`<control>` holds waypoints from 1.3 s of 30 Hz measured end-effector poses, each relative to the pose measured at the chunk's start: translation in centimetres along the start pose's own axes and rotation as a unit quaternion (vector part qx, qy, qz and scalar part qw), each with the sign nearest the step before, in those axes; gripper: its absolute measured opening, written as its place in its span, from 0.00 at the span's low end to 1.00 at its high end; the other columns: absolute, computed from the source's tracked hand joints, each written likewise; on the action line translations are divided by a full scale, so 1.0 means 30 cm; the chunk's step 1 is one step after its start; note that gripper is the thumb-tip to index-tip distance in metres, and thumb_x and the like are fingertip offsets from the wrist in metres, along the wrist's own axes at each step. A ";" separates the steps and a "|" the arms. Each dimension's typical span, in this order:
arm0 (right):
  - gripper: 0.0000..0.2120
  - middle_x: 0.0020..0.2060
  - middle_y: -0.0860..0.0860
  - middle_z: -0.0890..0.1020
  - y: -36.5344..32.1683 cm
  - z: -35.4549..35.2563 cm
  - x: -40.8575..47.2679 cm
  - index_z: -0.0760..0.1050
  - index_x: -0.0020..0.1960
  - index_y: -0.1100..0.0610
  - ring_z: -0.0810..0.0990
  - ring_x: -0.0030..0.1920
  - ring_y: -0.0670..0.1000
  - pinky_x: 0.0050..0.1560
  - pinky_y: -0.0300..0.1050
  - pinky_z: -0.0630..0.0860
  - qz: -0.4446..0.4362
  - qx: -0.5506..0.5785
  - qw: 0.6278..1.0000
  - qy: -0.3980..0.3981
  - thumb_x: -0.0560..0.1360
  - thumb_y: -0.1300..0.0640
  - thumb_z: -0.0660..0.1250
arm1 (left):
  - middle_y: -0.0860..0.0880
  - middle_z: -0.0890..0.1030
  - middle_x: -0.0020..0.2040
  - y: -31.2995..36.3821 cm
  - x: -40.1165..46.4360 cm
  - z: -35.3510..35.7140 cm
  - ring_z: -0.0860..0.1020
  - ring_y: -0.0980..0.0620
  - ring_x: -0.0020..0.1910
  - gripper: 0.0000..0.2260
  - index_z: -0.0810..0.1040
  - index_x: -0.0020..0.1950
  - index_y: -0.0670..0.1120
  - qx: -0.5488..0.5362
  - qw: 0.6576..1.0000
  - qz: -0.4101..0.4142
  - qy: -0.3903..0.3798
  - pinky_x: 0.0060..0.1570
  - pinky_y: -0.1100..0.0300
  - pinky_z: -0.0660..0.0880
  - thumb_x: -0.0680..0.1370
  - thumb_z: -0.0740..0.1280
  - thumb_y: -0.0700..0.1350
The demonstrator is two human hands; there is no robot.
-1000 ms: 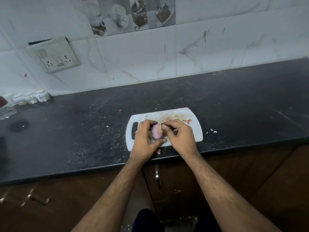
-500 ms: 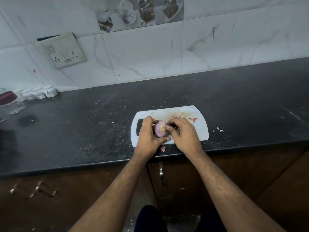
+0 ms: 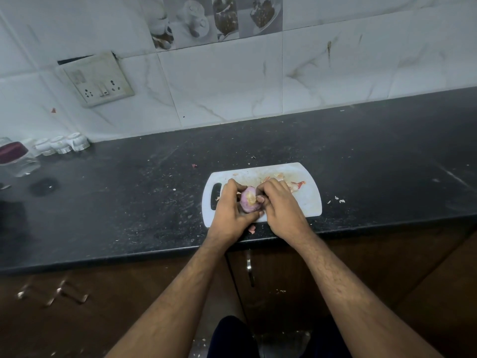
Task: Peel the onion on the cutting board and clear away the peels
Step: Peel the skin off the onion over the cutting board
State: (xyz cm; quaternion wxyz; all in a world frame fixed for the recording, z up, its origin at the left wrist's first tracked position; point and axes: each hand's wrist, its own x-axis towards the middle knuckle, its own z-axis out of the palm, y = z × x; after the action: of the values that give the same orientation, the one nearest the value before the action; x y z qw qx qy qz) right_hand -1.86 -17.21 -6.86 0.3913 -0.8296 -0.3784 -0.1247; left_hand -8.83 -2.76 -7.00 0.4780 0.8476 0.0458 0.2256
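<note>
Two bare hands meet just below the centre of the frame, over a white cutting board [image 3: 307, 202]. The left hand [image 3: 229, 211] curls around an onion [image 3: 248, 202], fingers over its far side and thumb tucked under its near side. The right hand [image 3: 280, 205] closes in from the other side, its fingertips [image 3: 260, 199] pinching at the onion's right edge.

The onion is small and rounded, held just above the board between the two hands. Its surface is smooth pale purple-pink, and the end facing the camera shows a rough, yellowish-cream patch.

Behind the right hand, near the board's upper edge, lie thin onion peels [image 3: 294, 183], cream with a reddish strip. One pink scrap [image 3: 251, 229] sits on the counter just below the board, between the wrists, and small white flecks [image 3: 338, 199] lie just right of the board.

The board has a slotted handle on its left end and rests near the front edge of a dark, speckled countertop [image 3: 129, 202]. At the upper left, a switch-and-socket plate [image 3: 99, 80] hangs on the white marbled tile wall, and at the left edge stand small white ceramic pieces [image 3: 63, 144] beside a clear jar with a dark red lid [image 3: 15, 158].
</note>
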 end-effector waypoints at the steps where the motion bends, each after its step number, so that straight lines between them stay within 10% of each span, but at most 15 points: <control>1: 0.07 0.49 0.44 0.74 -0.001 -0.001 0.000 0.73 0.51 0.54 0.68 0.50 0.46 0.47 0.42 0.69 -0.003 -0.001 1.000 -0.001 0.80 0.65 0.62 | 0.49 0.81 0.51 0.003 -0.001 0.000 0.81 0.53 0.50 0.23 0.70 0.56 0.50 0.003 1.000 0.004 0.000 0.48 0.52 0.81 0.71 0.81 0.41; 15: 0.10 0.53 0.42 0.78 -0.016 -0.013 -0.008 0.79 0.61 0.52 0.76 0.55 0.43 0.54 0.38 0.74 0.054 0.118 0.989 0.068 0.82 0.51 0.66 | 0.48 0.81 0.49 -0.004 0.004 0.000 0.83 0.49 0.44 0.22 0.70 0.53 0.48 -0.011 1.000 -0.016 0.012 0.41 0.47 0.83 0.70 0.82 0.42; 25: 0.03 0.42 0.40 0.78 -0.021 -0.016 -0.008 0.82 0.46 0.54 0.72 0.49 0.41 0.49 0.28 0.67 0.064 0.095 0.990 0.080 0.75 0.57 0.75 | 0.48 0.80 0.48 -0.013 0.004 0.015 0.81 0.46 0.47 0.21 0.70 0.51 0.52 0.034 0.999 0.015 0.029 0.42 0.42 0.79 0.69 0.80 0.51; 39: 0.04 0.52 0.50 0.81 0.002 -0.006 0.001 0.78 0.50 0.51 0.74 0.60 0.54 0.62 0.54 0.73 0.079 0.085 0.993 -0.018 0.82 0.53 0.65 | 0.46 0.82 0.43 0.025 -0.010 0.010 0.81 0.45 0.38 0.19 0.70 0.48 0.47 0.015 0.998 -0.004 0.056 0.32 0.48 0.80 0.71 0.80 0.47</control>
State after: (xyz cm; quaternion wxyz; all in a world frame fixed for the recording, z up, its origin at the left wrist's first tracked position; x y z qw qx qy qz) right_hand -1.79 -17.35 -6.75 0.4626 -0.8225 -0.3277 -0.0458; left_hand -9.08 -3.49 -6.62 0.4629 0.8404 0.0799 0.2703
